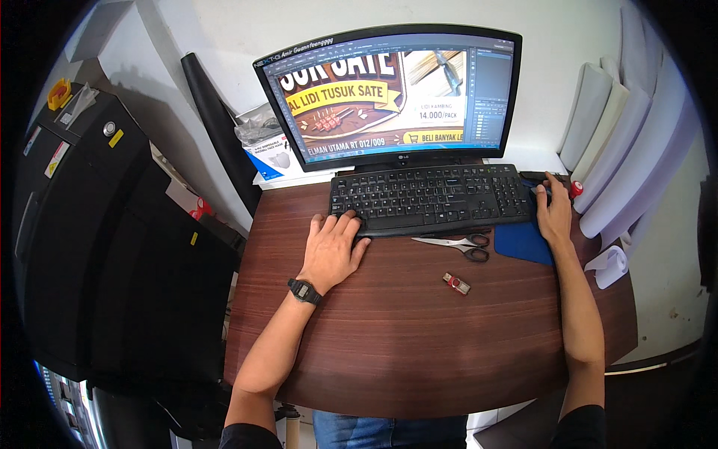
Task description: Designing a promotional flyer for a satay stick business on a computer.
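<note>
My left hand (331,251), with a black digital watch (304,291) on its wrist, rests its fingertips on the lower left keys of a black keyboard (419,198). Its fingers are slightly apart and hold nothing. My right hand (553,213) is curled over a dark computer mouse (534,196), mostly hidden beneath it, on a blue mouse pad (520,243). Behind the keyboard stands a curved monitor (441,120), its screen filled with a brown, yellow and white poster layout in an editing program.
Scissors (456,242) with black handles lie below the keyboard, near a red and silver USB stick (457,283). A face mask box (271,156) stands left of the monitor. Rolled sheets (627,142) lean at the right. A large black machine (112,224) flanks the brown desk (404,337).
</note>
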A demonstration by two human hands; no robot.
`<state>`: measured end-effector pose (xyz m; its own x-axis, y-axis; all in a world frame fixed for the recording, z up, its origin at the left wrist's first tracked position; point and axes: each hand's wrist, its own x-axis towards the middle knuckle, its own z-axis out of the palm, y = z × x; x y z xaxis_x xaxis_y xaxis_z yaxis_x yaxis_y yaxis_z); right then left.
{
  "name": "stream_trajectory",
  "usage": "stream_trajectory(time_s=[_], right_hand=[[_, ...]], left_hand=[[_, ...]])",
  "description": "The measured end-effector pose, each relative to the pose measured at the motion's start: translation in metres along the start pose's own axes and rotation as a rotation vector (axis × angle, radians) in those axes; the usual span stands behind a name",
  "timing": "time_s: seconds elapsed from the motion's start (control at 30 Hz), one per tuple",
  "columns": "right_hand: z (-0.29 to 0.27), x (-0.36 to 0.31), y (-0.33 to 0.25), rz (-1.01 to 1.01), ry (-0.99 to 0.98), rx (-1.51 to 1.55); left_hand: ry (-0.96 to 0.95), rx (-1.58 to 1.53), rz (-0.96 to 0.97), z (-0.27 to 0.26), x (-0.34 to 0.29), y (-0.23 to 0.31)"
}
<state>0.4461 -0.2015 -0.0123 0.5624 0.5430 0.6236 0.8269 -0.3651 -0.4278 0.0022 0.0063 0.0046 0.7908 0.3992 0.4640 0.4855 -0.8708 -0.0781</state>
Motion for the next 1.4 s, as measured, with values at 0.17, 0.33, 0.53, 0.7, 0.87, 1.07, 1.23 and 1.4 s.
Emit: stream_trajectory(time_s=[0.17, 0.33, 0.53, 0.7, 0.87, 1.07, 1.23, 1.4], right_hand=[[-0.001, -0.001, -0.001, 0.000, 0.003, -0.001], [-0.003, -0.001, -0.004, -0.004, 0.012, -0.002], [-0.001, -0.001, 0.001, -0.008, 0.015, -0.005], [-0.002, -0.001, -0.004, 0.002, -0.004, 0.018], [-0.003, -0.003, -0.009, -0.052, -0.013, 0.004], [-0.003, -0.003, -0.008, -0.055, -0.009, 0.012], [-0.002, -0.003, -0.010, -0.045, -0.010, 0.010], [-0.001, -0.003, -0.006, -0.061, -0.003, 0.004]], left_hand=[[0.041, 0.072, -0.038, -0.002, 0.000, 0.009], [0.024, 0.023, -0.091, 0.000, -0.001, 0.007], [0.017, 0.017, -0.039, 0.001, 0.001, 0.006], [0.026, 0.042, -0.037, 0.002, -0.001, 0.004], [0.030, 0.043, -0.028, 0.003, -0.001, 0.004], [0.006, 0.024, -0.031, 0.002, 0.000, 0.003], [-0.022, 0.034, -0.023, 0.000, 0.000, 0.002], [-0.021, 0.031, -0.016, -0.001, 0.000, 0.003]])
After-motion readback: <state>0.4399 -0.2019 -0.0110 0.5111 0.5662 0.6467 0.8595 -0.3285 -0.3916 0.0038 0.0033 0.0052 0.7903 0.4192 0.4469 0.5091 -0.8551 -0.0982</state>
